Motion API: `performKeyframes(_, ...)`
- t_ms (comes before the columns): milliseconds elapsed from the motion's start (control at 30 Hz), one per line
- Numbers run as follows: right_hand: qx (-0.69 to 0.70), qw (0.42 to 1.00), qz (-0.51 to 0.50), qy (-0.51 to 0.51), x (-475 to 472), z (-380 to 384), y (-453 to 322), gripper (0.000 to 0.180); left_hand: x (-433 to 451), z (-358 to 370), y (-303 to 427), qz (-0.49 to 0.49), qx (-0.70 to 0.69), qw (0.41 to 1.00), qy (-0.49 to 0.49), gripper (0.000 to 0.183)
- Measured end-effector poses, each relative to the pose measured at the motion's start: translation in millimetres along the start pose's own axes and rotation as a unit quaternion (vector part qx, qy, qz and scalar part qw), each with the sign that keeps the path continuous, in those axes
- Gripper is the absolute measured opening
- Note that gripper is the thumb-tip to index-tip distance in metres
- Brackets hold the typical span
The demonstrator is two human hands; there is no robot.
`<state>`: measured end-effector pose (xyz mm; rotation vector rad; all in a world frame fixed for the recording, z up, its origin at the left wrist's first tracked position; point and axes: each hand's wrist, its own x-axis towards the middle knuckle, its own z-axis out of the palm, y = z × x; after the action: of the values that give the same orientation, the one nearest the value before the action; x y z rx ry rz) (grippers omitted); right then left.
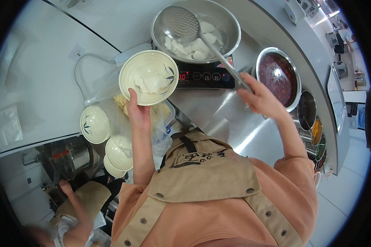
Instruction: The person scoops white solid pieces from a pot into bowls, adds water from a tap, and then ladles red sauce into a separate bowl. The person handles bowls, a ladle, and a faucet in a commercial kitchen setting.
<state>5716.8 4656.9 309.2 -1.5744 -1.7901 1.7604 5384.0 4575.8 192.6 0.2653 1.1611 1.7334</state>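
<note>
My left hand (pixel 138 111) grips the near rim of a cream bowl (pixel 133 66) painted with blue leaves. Soft white pieces that look like tofu pudding (pixel 153 82) lie inside it. By its long handle, my right hand (pixel 259 97) holds a perforated metal skimmer (pixel 181 24). The skimmer's head is over a large steel basin (pixel 235 37), where more white pieces (pixel 185 46) sit in clear liquid; whether it touches the liquid I cannot tell. Beneath the basin stands a black induction cooker (pixel 204 77) with a lit red display.
A steel pot of dark red sauce (pixel 276 77) stands at the right, with several smaller containers such as one of orange food (pixel 316 131) beyond. More bowls (pixel 95 125) and a clear plastic bag (pixel 160 139) are at the left. Another person (pixel 80 203) works below left, near a steel drum (pixel 63 157).
</note>
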Motion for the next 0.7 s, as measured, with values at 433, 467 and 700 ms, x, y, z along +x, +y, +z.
performKeyframes(433,0.218,0.957,0.095,-0.166,80,-34,6,0.035,-9,-3,2,-0.005,0.020,0.999,0.030,0.059)
performKeyframes(467,0.257,0.946,0.092,-0.172,79,-36,8,0.034,-9,-4,2,-0.006,0.019,0.999,0.029,0.059)
performKeyframes(700,0.312,0.934,0.072,-0.158,62,-29,21,0.035,-7,-6,1,-0.006,0.003,1.000,0.028,0.056)
